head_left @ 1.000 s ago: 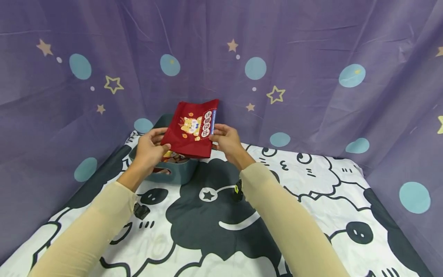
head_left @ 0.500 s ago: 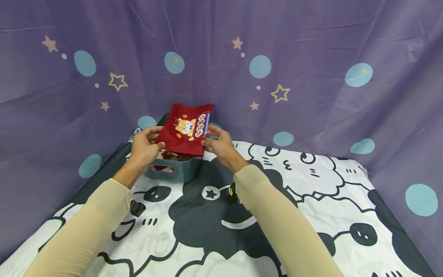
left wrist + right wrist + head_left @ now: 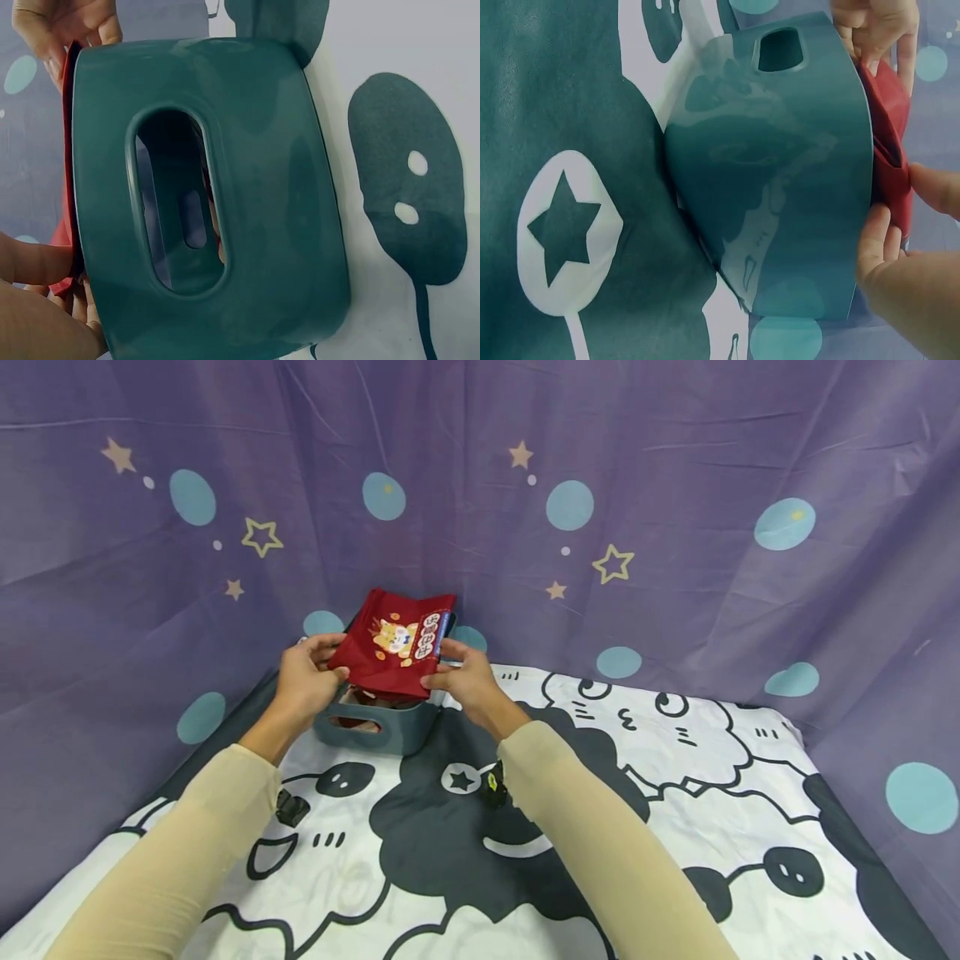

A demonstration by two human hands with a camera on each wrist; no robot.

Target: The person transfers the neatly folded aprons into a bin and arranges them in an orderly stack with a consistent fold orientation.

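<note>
A red snack bag (image 3: 386, 647) with a cartoon animal and white lettering lies tilted across the top of a grey-green plastic basket (image 3: 390, 733). My left hand (image 3: 303, 681) pinches its left edge, thumb on the front face. At its right edge my right hand (image 3: 468, 681) grips the bag between thumb and fingers. Both wrist views show the bag as a red strip right along the basket's rim. Under it, some brownish-red packets (image 3: 367, 696) show inside the basket; the rest of the contents are hidden.
The basket stands on a bed-like surface with a black-and-white cartoon sheet (image 3: 442, 827), near the back left corner. A purple curtain (image 3: 480, 510) with stars and blue dots hangs right behind. An oval handle hole (image 3: 180, 202) opens in the basket's side.
Both hands have lowered the red bag and moved it slightly left, from above the basket down to its rim. The grip on both edges stays the same.
</note>
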